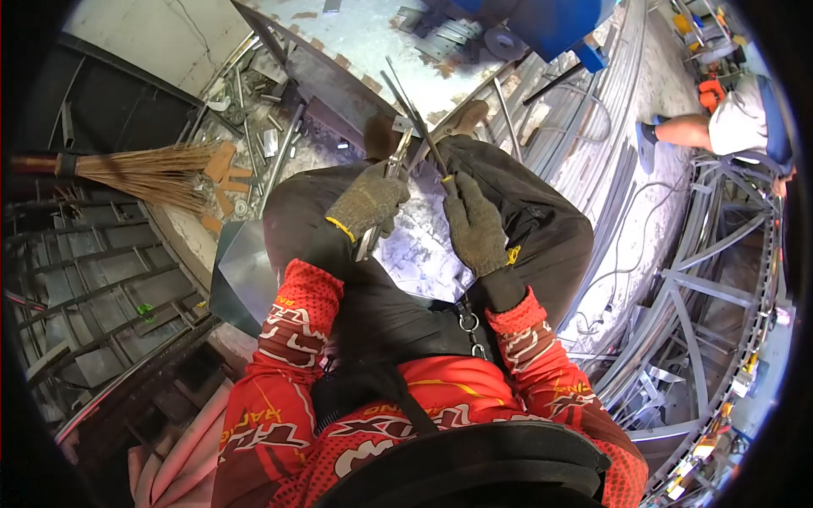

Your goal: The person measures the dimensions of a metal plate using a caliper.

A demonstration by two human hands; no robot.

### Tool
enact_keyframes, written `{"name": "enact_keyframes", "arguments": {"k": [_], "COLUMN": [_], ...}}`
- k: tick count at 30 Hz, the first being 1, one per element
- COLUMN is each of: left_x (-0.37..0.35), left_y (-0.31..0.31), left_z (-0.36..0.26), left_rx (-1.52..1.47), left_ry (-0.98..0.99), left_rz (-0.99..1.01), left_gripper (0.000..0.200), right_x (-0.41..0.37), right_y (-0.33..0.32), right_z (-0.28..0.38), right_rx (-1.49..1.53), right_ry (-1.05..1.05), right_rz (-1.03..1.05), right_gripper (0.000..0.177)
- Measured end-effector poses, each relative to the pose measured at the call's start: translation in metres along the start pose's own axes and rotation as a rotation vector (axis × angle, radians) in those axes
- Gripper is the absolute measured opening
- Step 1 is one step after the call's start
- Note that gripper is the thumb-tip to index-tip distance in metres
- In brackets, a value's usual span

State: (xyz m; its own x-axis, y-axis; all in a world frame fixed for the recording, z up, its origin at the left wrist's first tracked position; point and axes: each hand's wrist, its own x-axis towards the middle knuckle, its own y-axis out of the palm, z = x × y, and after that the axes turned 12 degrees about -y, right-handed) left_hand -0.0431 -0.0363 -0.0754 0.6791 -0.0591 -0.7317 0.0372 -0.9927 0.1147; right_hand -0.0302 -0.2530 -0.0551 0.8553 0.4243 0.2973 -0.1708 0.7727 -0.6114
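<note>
My left hand [369, 201], in a grey-brown knit glove with a yellow cuff edge, is wrapped round metal locking pliers [395, 158]. The pliers' jaws point away from me and meet a small metal plate [405, 126]. My right hand [476, 224], gloved the same way, grips a dark rod-like tool [443, 169] with a yellow band by its handle. Thin dark rods [405, 97] slant up and left from this tool, past the plate. Both hands are between my knees, above a bright, scuffed surface.
A straw broom [144, 172] and metal scraps lie to the left. Long metal bars [610, 127] run along the right, beside a metal frame [716, 292]. A blue machine [542, 25] stands ahead. Another person's leg [684, 132] shows at the upper right.
</note>
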Motion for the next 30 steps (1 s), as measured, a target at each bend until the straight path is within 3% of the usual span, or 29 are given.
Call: {"name": "enact_keyframes", "arguments": {"k": [3, 7, 10, 12, 13, 16, 18, 20, 22, 23, 24, 26, 27, 28, 30], "left_x": [-0.001, -0.010, -0.011, -0.011, -0.009, -0.005, -0.007, -0.008, -0.006, -0.012, -0.016, -0.007, -0.006, -0.003, -0.005], "left_y": [0.001, 0.002, 0.004, 0.003, 0.002, 0.000, -0.002, 0.001, 0.001, 0.003, 0.003, -0.003, -0.004, -0.004, -0.001], "left_z": [-0.002, -0.010, -0.010, -0.008, -0.006, -0.008, -0.006, -0.005, -0.009, -0.012, -0.015, -0.005, -0.005, -0.005, -0.005], "left_rx": [-0.012, 0.001, -0.040, -0.066, -0.030, -0.004, -0.009, -0.060, 0.061, 0.052, 0.042, 0.015, -0.017, -0.018, -0.012], "left_ry": [-0.016, -0.085, -0.088, -0.055, -0.050, -0.043, -0.059, -0.028, -0.058, -0.053, -0.049, -0.038, -0.030, -0.024, -0.049], "left_rz": [0.003, -0.017, -0.012, -0.013, -0.010, -0.014, -0.019, -0.012, -0.006, -0.027, -0.053, -0.023, 0.020, 0.021, -0.019], "left_gripper": [0.017, 0.021, 0.021, 0.021, 0.021, 0.022, 0.023, 0.022, 0.023, 0.023, 0.023, 0.024, 0.025, 0.025, 0.025], "right_x": [-0.011, 0.008, 0.051, 0.062, 0.057, 0.033, 0.012, 0.004, 0.029, 0.044, 0.059, 0.083, 0.084, 0.078, 0.069], "right_y": [-0.002, -0.003, 0.000, 0.016, 0.014, -0.013, -0.027, -0.022, -0.011, -0.004, -0.005, -0.004, 0.000, -0.005, -0.035], "right_z": [0.002, 0.004, -0.009, -0.021, -0.024, 0.005, 0.011, 0.001, -0.014, -0.031, -0.025, -0.010, -0.024, -0.038, -0.007], "right_rx": [0.136, 0.355, 0.453, 0.340, 0.340, 0.421, 0.538, 0.489, 0.486, 0.296, 0.299, 0.472, 0.350, 0.347, 0.446], "right_ry": [0.191, 0.340, 0.353, 0.118, 0.111, 0.249, 0.516, 0.521, 0.274, -0.155, -0.161, 0.232, -0.163, -0.168, 0.258], "right_rz": [0.161, 0.147, 0.195, 0.117, 0.117, 0.198, 0.180, 0.173, 0.160, 0.163, 0.159, 0.228, 0.221, 0.221, 0.472], "right_gripper": [0.034, 0.031, 0.029, 0.031, 0.031, 0.038, 0.037, 0.034, 0.035, 0.037, 0.037, 0.031, 0.027, 0.027, 0.024]}}
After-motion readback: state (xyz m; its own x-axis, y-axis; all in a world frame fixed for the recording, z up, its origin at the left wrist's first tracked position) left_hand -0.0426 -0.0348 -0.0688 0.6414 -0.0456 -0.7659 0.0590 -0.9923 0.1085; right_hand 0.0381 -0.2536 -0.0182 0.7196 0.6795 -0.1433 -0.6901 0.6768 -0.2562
